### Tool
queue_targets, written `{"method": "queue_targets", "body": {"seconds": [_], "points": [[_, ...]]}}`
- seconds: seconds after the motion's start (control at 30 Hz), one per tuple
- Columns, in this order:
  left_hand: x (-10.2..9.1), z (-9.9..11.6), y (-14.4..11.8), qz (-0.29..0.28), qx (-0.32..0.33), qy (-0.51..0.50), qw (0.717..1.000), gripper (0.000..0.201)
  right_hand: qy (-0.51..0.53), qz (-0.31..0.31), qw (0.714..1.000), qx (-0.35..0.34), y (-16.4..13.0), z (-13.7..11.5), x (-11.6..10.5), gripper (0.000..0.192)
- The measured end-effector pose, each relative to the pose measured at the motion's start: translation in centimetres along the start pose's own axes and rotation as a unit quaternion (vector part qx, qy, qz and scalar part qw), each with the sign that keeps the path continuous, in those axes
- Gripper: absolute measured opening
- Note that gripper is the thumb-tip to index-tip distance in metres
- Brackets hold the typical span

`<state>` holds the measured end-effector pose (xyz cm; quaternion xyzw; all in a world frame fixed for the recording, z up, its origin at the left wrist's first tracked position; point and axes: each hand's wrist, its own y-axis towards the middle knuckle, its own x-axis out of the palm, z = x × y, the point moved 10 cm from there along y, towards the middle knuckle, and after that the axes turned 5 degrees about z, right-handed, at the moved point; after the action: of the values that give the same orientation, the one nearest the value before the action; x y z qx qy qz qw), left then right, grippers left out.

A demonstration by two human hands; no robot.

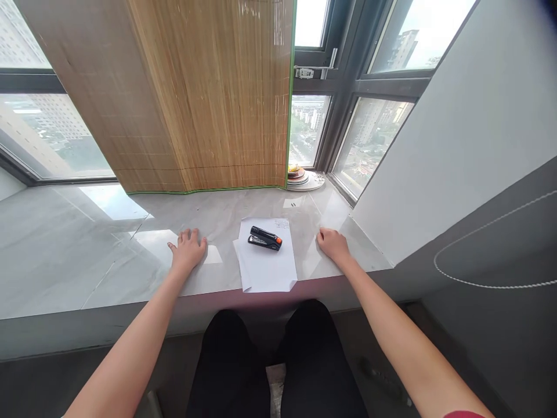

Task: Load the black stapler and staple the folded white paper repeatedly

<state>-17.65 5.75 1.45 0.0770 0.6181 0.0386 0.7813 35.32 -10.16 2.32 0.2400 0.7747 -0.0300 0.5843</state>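
Seated person at a pale grey marble table [87, 249]: the small black stapler with an orange tip [265, 238] rests on loose white paper sheets [267, 264] overhanging the front edge — a nudge might slide them off. Left hand [188, 249] and right hand [333, 244] lie well apart, palms down, holding nothing.

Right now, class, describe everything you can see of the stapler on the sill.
The stapler is small, black, seemingly plastic, with an orange tip at its right end. It lies closed on its base, long axis running left to right and slightly angled, on the upper part of the white paper sheets. Nothing else touches it; the left hand and right hand rest on the marble sill either side.
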Motion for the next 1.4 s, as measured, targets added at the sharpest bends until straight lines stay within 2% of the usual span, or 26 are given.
{"method": "queue_targets", "body": {"seconds": [0.03,0.1,0.17,0.23,0.27,0.3,0.37,0.43,0.53,0.6,0.7,0.73,0.8,0.87,0.93,1.0,1.07,1.2,1.4], "points": [[0.0,0.1,0.1,0.008,0.001,0.001,1.0,0.064,0.013,0.009,1.0,-0.008,-0.2,-1.0,0.1,0.026],[-0.1,0.4,0.3,0.02,0.001,0.001,1.0,0.062,0.09,0.024,0.994,-0.052,-0.9,-4.7,0.2,0.025],[-0.3,0.5,0.4,0.03,0.003,0.0,1.0,0.062,0.205,0.013,0.969,-0.134,-2.1,-10.1,0.6,0.024],[-0.5,0.5,0.4,0.035,0.004,-0.003,0.999,0.062,0.263,-0.032,0.939,-0.218,-3.6,-15.7,1.7,0.039],[-0.6,0.4,0.4,0.035,0.004,-0.004,0.999,0.062,0.272,-0.05,0.931,-0.238,-4.1,-17.7,2.3,0.048],[-0.6,0.4,0.3,0.033,0.003,-0.004,0.999,0.062,0.274,-0.061,0.927,-0.247,-4.3,-19.2,2.8,0.052],[-0.6,0.3,0.2,0.026,-0.003,-0.003,1.0,0.062,0.274,-0.072,0.927,-0.247,-4.1,-20.3,3.5,0.055],[-0.5,0.2,0.2,0.024,-0.009,0.002,1.0,0.062,0.268,-0.08,0.93,-0.238,-3.3,-19.4,3.9,0.052],[-0.5,0.2,0.3,0.029,-0.011,0.01,0.999,0.063,0.253,-0.085,0.942,-0.205,-2.2,-15.4,3.8,0.047],[-0.4,0.1,0.3,0.033,-0.01,0.011,0.999,0.063,0.257,-0.083,0.945,-0.186,-1.7,-12.6,3.3,0.049],[-0.3,0.2,0.4,0.038,-0.007,0.013,0.999,0.061,0.286,-0.069,0.936,-0.194,-1.3,-10.0,2.0,0.055],[-0.3,0.1,0.4,0.04,-0.007,0.015,0.999,0.061,0.283,-0.051,0.939,-0.189,-0.9,-9.1,1.5,0.051],[-0.3,0.1,0.5,0.041,-0.008,0.019,0.999,0.061,0.214,-0.001,0.968,-0.133,0.3,-5.9,0.5,0.032],[-0.3,0.0,0.5,0.041,-0.009,0.024,0.999,0.061,0.097,0.036,0.994,-0.039,1.5,-1.6,-0.2,0.036],[-0.2,-0.1,0.6,0.04,-0.011,0.027,0.999,0.061,0.013,0.039,0.999,0.022,2.1,2.1,-0.5,0.04],[-0.2,-0.1,0.7,0.041,-0.011,0.031,0.999,0.061,-0.016,0.031,0.999,0.032,2.3,4.1,-0.4,0.033],[-0.2,-0.2,0.7,0.043,-0.011,0.033,0.998,0.061,-0.038,0.029,0.999,0.026,2.3,4.8,0.0,0.029],[-0.3,0.0,0.6,0.046,-0.008,0.037,0.998,0.063,-0.061,0.034,0.997,0.015,2.0,4.3,0.7,0.031],[-0.4,0.1,0.6,0.041,-0.006,0.034,0.999,0.064,-0.045,0.04,0.998,0.005,2.3,4.2,0.5,0.03]]}}
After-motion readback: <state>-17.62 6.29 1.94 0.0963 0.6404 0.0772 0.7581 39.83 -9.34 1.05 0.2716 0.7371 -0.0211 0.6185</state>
